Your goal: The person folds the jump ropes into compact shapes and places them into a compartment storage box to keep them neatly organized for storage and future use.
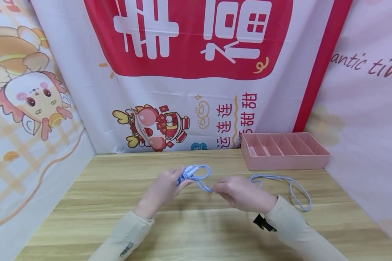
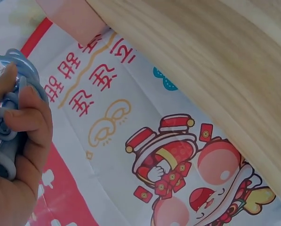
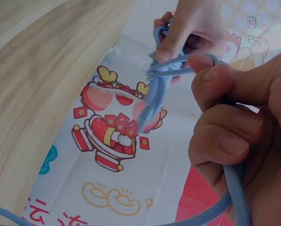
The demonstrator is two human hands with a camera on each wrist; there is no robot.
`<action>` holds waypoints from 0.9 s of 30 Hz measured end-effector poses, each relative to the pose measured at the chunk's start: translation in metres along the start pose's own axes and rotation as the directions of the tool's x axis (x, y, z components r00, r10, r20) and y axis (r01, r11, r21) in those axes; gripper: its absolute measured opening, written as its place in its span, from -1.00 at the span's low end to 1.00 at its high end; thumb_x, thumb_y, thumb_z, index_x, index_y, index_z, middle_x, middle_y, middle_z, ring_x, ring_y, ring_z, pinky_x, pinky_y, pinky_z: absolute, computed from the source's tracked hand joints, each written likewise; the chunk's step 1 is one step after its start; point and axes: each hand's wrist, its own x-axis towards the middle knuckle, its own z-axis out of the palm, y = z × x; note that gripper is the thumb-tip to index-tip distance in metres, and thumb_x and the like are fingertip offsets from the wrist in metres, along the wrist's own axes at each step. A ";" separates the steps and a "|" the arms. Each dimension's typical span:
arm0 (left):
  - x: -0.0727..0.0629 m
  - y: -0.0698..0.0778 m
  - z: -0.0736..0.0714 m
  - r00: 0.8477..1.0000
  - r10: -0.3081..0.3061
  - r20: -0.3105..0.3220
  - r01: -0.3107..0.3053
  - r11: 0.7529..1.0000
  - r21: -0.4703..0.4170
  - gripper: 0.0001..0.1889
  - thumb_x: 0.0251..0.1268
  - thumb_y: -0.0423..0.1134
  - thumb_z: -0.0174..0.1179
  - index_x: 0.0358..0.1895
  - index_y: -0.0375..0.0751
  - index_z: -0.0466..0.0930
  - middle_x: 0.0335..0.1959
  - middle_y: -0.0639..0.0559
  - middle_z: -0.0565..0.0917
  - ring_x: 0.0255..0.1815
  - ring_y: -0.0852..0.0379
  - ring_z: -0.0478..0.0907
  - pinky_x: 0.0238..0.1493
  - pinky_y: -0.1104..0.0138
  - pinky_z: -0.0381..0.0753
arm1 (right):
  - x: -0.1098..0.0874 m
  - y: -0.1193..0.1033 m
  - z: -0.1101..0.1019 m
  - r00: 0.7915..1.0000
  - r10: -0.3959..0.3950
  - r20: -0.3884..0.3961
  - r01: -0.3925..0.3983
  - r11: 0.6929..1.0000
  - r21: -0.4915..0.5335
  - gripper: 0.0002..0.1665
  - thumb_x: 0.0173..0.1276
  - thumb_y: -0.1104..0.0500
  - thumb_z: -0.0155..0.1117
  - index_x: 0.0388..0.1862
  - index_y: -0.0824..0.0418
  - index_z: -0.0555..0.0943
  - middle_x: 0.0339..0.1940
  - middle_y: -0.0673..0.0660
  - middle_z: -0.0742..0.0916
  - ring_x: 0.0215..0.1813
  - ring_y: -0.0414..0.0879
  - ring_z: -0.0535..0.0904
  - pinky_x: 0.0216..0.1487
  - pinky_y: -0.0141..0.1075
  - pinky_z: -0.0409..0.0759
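Note:
My left hand [image 1: 163,188] grips a coiled bundle of light blue cord [image 1: 184,175] above the wooden table, left of centre. Thicker cylindrical end pieces [image 1: 192,170] stick out of the bundle, and a loop hangs off its right side. In the left wrist view, fingers and thumb [image 2: 28,136] are curled round the coils. To the right, my right hand [image 1: 240,192] pinches the stretch of cord that runs from the bundle. The right wrist view shows its curled fingers [image 3: 225,122] with blue cord [image 3: 236,193] passing through them. Beyond that hand, more cord trails in a loose loop [image 1: 302,190].
A pink divided box [image 1: 285,163] stands at the back right of the wooden table [image 1: 117,170], close to the loose cord loop. Printed cloth [image 1: 176,90] hangs behind the table's back edge, with more printed sheets along the left and right sides.

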 end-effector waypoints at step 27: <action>-0.003 0.056 0.009 0.916 0.395 -0.066 -0.398 0.917 -0.035 -0.48 -0.13 0.26 0.48 -0.43 -0.14 0.62 -0.61 0.20 0.55 -0.70 0.42 0.29 -0.67 0.65 0.17 | 0.003 -0.006 0.000 0.965 -0.121 -0.234 0.163 0.972 0.169 -0.58 0.19 0.59 0.22 -0.02 0.28 0.65 -0.35 0.01 0.68 -0.41 -0.29 0.51 -0.36 -0.52 0.53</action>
